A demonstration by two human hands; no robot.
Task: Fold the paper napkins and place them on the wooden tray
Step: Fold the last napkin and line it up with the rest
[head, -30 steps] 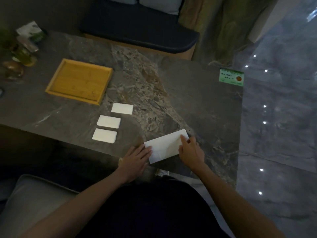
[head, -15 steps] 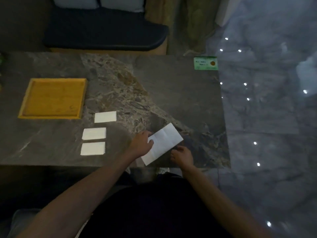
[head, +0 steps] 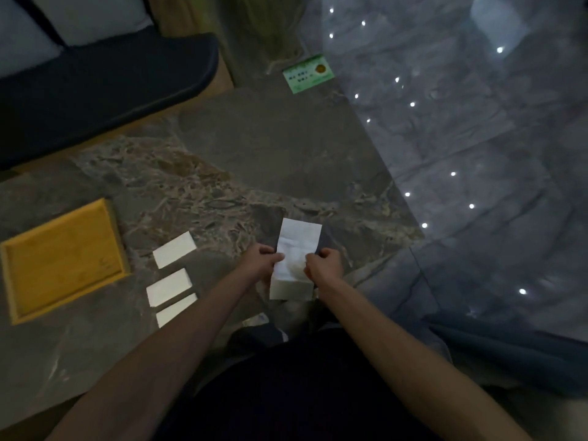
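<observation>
Both hands hold one paper napkin (head: 297,249) at the near table (head: 280,148) edge: left hand (head: 259,261) pinches its left side, right hand (head: 324,264) its right side (fingers curled). Three folded napkins (head: 170,283) lie left of it. Wooden tray (head: 62,261) further left, bare. Green card (head: 308,74) at far corner.

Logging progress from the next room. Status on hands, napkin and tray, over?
Left hand and right hand both pinch the napkin, partly folded. Three folded napkins on the table, none on the wooden tray. Nothing in the way.
</observation>
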